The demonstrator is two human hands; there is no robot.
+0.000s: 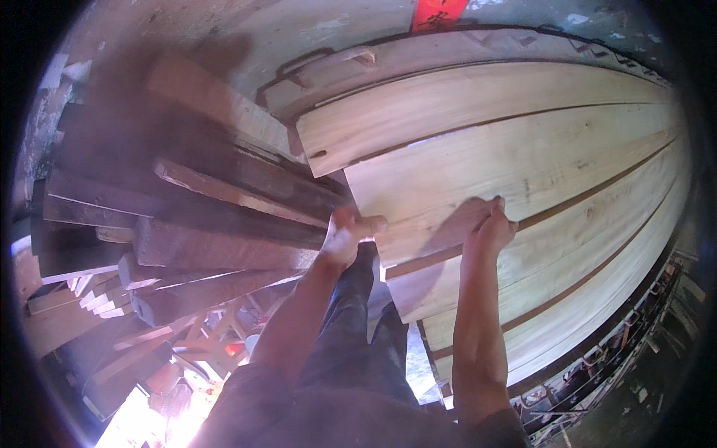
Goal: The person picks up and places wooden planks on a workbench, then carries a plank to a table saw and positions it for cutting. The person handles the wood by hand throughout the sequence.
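Note:
Several wide, pale wooden boards lie side by side, with dark gaps between them. My left hand [346, 237] is closed on the left end of a middle wooden board [441, 164]. Its thumb rests over the top face, and the other fingers are mostly hidden at the end. Further right, my right hand [489, 230] is closed at the near long edge of that same board, with its fingertips partly hidden. A shadow of my arm falls across the wood. Beyond it lies another pale board [478, 97] with a small dark knot near its left corner.
Rough timber beams [224, 246] are stacked on the left, their ends uneven. A metal rack [582, 381] with slots runs along the lower right. Behind the boards rises a grey wall [299, 30] bearing a red paper strip [438, 13]. Bright light glares at lower left.

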